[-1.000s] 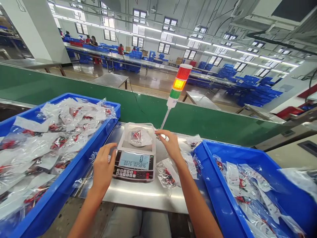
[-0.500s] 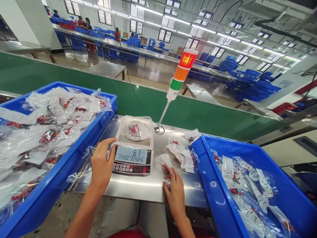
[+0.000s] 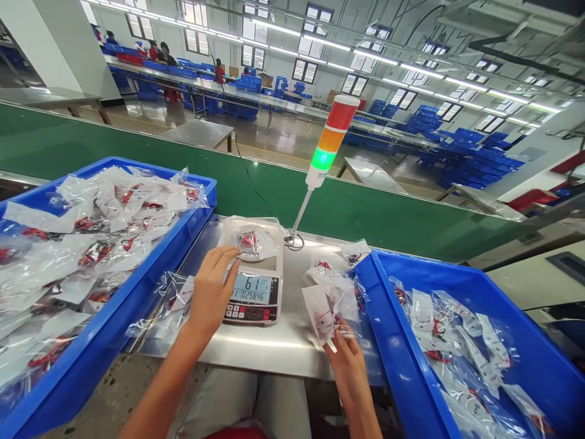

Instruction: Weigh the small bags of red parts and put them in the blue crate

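Left hand (image 3: 211, 289) open, fingers stretched over scale (image 3: 256, 292); right hand (image 3: 350, 360) pinching bag (image 3: 321, 312) upright.

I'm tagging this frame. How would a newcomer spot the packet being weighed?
Between the two blue crates stands a steel table with a digital scale. One clear packet with red parts lies alone on its pan, near the left hand; the others lie off the scale.

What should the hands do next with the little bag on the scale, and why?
Probably the left hand should lift the weighed bag off the scale. That hand reaches right up to it, the signal light glows green, and the right hand holds a second bag beside the scale.
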Demonstrator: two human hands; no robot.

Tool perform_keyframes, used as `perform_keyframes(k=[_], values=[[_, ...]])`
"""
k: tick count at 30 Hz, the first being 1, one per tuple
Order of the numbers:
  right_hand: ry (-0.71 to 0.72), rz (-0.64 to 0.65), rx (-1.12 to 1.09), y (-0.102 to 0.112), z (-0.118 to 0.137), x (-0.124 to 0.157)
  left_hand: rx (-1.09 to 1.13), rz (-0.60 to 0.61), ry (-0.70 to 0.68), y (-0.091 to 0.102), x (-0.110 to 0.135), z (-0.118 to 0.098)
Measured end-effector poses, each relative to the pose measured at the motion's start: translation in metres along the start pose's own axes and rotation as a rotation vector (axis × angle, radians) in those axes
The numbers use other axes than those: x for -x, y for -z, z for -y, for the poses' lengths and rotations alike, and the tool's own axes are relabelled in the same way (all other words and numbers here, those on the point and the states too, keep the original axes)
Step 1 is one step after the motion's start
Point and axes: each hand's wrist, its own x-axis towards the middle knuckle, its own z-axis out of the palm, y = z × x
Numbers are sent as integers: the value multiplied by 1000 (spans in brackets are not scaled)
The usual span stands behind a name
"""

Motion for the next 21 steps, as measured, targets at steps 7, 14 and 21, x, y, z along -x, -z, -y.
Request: perform_keyframes(k=[7, 14, 21], values=[[157, 31, 30, -23, 30, -19, -67, 305, -110, -46, -33, 4], [604, 266, 161, -149, 88, -61, -235, -90, 290, 4, -114, 20], [731, 587, 446, -187, 76, -79, -435, -414, 523, 120, -95, 45]])
